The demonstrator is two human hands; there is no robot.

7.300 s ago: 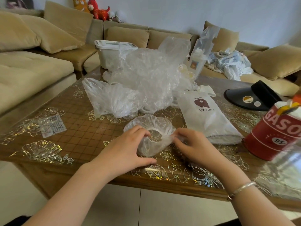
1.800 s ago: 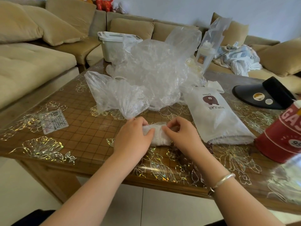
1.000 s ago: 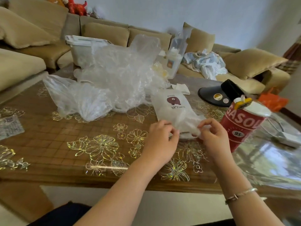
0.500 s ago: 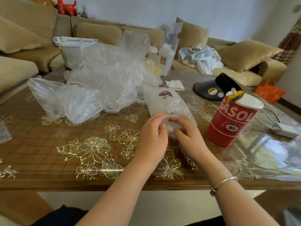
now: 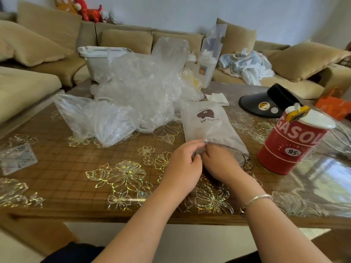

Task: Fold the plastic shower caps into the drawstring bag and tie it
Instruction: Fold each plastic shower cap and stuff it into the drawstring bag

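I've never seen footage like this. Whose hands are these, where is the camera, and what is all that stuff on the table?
No machine here: a person wears a camera on the head, looking down at their own hands. The left hand and right hand meet at the near, open end of a white drawstring bag, fingers curled on it. What exactly they pinch is hidden. It lies on a flower-patterned table. Behind it sits a pile of clear plastic shower caps; to the right, a red tin and a black visor.
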